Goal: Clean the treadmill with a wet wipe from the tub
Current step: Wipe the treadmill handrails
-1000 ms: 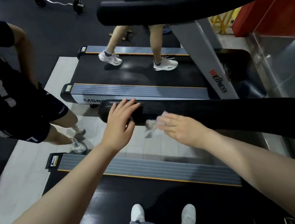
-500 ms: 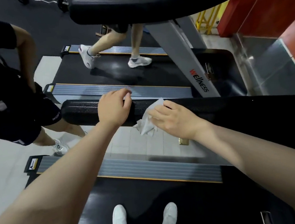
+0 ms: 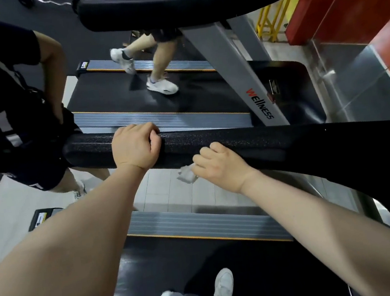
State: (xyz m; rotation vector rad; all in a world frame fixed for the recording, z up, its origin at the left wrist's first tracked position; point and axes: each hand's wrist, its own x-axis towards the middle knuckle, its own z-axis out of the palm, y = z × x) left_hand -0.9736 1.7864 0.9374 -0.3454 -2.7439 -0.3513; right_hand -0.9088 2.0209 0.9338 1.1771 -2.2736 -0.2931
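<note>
Now right hand [image 3: 218,167] around wet wipe [image 3: 187,174].

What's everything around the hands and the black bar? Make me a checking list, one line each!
Surface: padded black handrail runs across the view, over the treadmill belt underfoot.
Job's things: crumpled white wet wipe sits against the handrail's near edge; no tub seen.
Clutter: nothing seen.
Hands: left hand grips the handrail with curled fingers; right hand holds the wipe to the rail.
Cables: nothing seen.
Surroundings: a person in dark shorts stands at left; another person's white shoes step on the next treadmill marked WELLNESS; red wall at right.
</note>
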